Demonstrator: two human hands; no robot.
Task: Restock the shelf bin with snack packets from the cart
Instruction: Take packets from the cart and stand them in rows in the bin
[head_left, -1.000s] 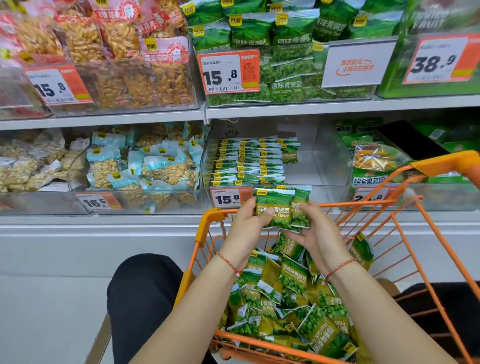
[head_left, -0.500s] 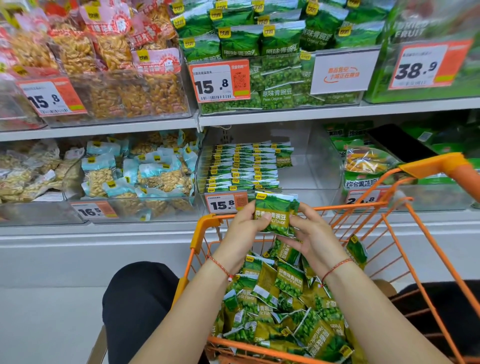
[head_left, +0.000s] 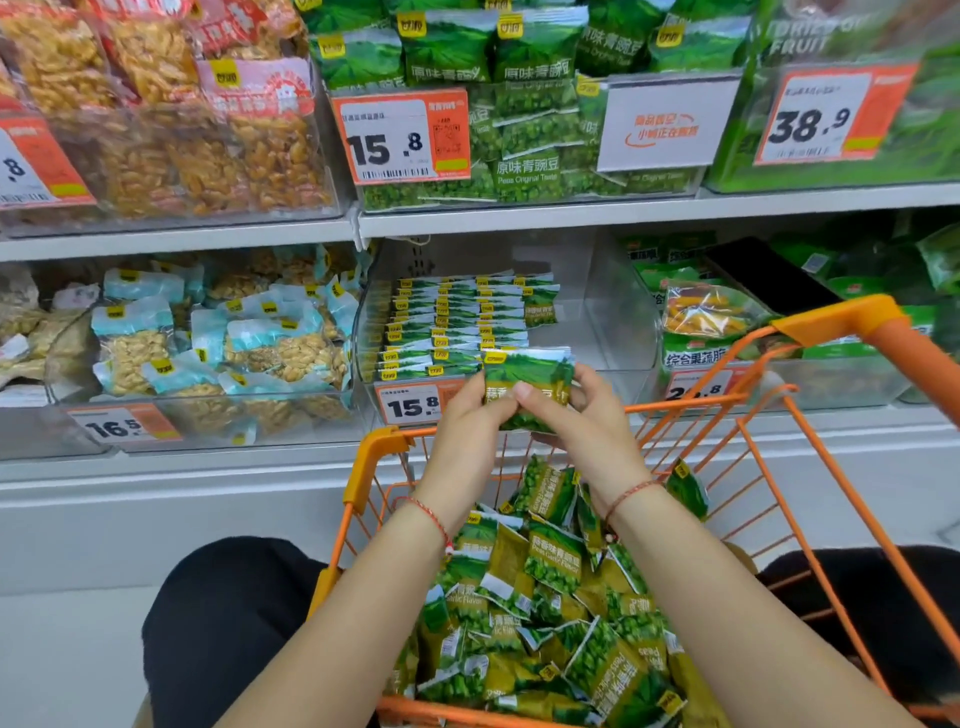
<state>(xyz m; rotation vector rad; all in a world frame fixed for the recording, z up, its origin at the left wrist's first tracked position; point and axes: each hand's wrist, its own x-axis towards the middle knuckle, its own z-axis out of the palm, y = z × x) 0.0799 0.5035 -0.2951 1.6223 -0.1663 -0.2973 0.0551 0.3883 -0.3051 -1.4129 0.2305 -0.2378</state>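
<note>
Green packets, a small stack (head_left: 527, 387), sit pinched between both hands: the left hand (head_left: 470, 415) grips the stack's left edge, and the right hand (head_left: 582, 421) curls round its right side, probably squaring it up. They are held above the orange cart (head_left: 831, 332), where many loose packets (head_left: 550, 613) lie heaped, just before the clear shelf bin (head_left: 618, 312), whose neat rows (head_left: 447, 322) leave bare space at the right.
</note>
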